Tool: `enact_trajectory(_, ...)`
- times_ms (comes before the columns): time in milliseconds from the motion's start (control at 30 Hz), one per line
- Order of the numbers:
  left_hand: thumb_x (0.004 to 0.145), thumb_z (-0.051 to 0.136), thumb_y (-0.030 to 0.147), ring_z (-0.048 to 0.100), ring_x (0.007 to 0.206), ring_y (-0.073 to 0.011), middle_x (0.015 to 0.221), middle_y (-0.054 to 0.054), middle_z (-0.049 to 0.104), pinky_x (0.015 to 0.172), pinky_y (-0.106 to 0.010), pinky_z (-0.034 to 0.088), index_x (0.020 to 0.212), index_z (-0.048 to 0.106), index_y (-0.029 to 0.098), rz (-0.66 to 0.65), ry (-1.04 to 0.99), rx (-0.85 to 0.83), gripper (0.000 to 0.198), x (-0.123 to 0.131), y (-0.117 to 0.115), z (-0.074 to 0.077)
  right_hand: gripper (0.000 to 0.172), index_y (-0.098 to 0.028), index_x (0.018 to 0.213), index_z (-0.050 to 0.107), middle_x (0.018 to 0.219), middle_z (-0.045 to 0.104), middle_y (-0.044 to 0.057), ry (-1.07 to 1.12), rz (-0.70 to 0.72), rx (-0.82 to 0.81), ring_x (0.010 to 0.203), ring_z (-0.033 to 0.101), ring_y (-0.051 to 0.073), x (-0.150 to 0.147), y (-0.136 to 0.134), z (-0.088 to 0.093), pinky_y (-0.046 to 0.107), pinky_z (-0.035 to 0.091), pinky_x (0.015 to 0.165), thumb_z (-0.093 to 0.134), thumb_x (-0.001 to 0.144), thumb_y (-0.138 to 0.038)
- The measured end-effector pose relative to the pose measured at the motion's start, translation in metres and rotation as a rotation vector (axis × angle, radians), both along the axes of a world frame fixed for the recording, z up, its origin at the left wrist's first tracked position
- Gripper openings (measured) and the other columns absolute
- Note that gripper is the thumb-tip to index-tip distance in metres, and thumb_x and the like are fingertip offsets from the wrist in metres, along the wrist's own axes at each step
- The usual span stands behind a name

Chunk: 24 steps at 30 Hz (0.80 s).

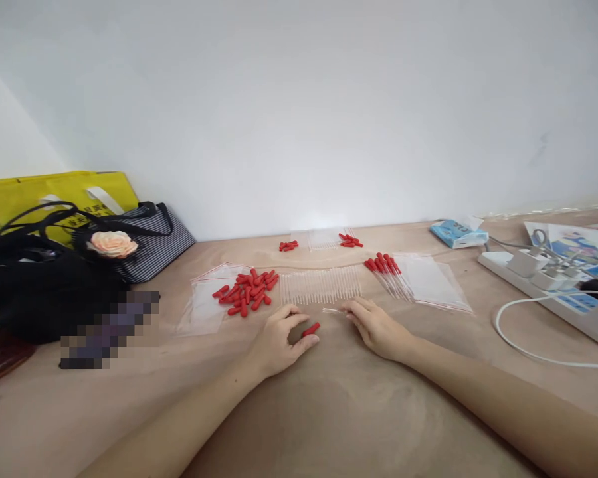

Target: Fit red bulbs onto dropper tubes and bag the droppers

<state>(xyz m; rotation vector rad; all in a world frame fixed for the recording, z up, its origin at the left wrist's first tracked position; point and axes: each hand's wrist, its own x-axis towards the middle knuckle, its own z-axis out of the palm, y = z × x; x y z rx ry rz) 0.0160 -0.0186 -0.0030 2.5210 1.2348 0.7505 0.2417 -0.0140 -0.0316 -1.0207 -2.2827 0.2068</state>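
My left hand [283, 338] pinches a red rubber bulb [311, 329] between thumb and fingertips, low over the table. Opposite it, my right hand [376, 326] has its fingers closed on the end of a thin clear glass tube [331, 311], which points left toward the bulb. Behind both hands lies a row of clear glass tubes [319, 285]. Beyond my left hand is a heap of red rubber bulbs [249, 291] on a clear plastic bag [204, 305]. Several droppers with red bulbs fitted [385, 265] lie beyond my right hand, beside another clear bag [431, 282].
Farther back are small groups of red bulbs [288, 245] and more tubes [323, 240]. A white power strip [553, 292] with plugs and cable, plus a blue tissue pack [458, 234], sit at right. At left stand a black bag [44, 292], a striped bag [154, 245] and a yellow bag [104, 192].
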Motion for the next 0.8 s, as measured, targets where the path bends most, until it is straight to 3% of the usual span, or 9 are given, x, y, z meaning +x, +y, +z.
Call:
enact_trajectory(100,0.08,0.048,0.028,0.055,0.075,-0.0149,0.085,-0.005,0.058,0.068,-0.027,0.045,0.086,0.063,0.017,-0.048,0.012,0.024,0.02,0.003,0.001,-0.003,0.03,-0.016,0.109,0.047,0.094,0.054,0.01,-0.052,0.017,0.046,0.085,0.05,0.018,-0.004,-0.002,0.001,0.033,0.041,0.074,0.032,0.084,-0.008)
enact_trajectory(200,0.084,0.042,0.025,0.055,0.076,-0.0142,0.085,-0.004,0.058,0.07,-0.027,0.044,0.084,0.061,0.017,-0.055,-0.016,0.031,0.021,0.003,0.0,-0.003,0.027,-0.015,0.104,0.05,0.09,0.054,0.009,-0.089,-0.005,0.055,0.083,0.05,0.018,-0.006,-0.006,0.003,0.033,0.04,0.073,0.033,0.083,-0.008)
enact_trajectory(467,0.085,0.04,0.028,0.054,0.081,-0.0169,0.084,-0.001,0.062,0.08,-0.035,0.034,0.088,0.054,0.02,0.009,0.07,0.115,0.017,0.002,-0.002,0.0,0.02,-0.015,0.095,0.051,0.085,0.056,0.008,-0.064,-0.015,0.037,0.078,0.051,0.017,-0.012,-0.014,0.007,0.032,0.039,0.07,0.032,0.087,-0.015)
enact_trajectory(600,0.085,0.04,0.027,0.054,0.082,-0.0164,0.086,-0.001,0.063,0.083,-0.035,0.033,0.09,0.055,0.02,-0.017,0.034,0.065,0.017,0.002,-0.002,0.0,0.021,-0.016,0.096,0.052,0.083,0.057,0.007,-0.067,-0.003,0.058,0.076,0.052,0.016,-0.012,-0.015,0.008,0.031,0.039,0.069,0.033,0.086,-0.015)
enact_trajectory(800,0.084,0.042,0.03,0.054,0.069,-0.0147,0.071,0.0,0.061,0.071,-0.03,0.039,0.089,0.061,0.021,-0.02,-0.032,-0.084,0.022,0.0,0.002,-0.002,0.024,-0.017,0.103,0.053,0.081,0.062,0.005,-0.028,0.065,0.099,0.073,0.055,0.014,-0.014,-0.014,0.006,0.029,0.036,0.07,0.037,0.086,-0.016)
